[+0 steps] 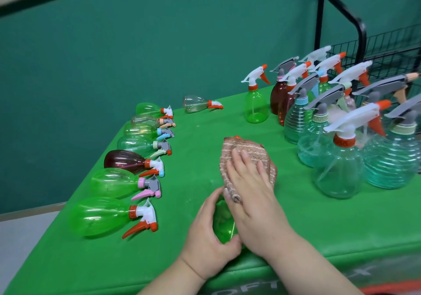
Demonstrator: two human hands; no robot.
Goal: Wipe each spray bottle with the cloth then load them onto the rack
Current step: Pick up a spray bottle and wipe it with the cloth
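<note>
At the table's left, a row of lying bottles (109,215). At centre my left hand (209,233) curls round the green bottle (223,224) while my right hand (248,185), fingers flat, presses the cloth (250,153) over it. Wiping is under way, I judge; next comes a carry right to the rack (387,48).
</note>
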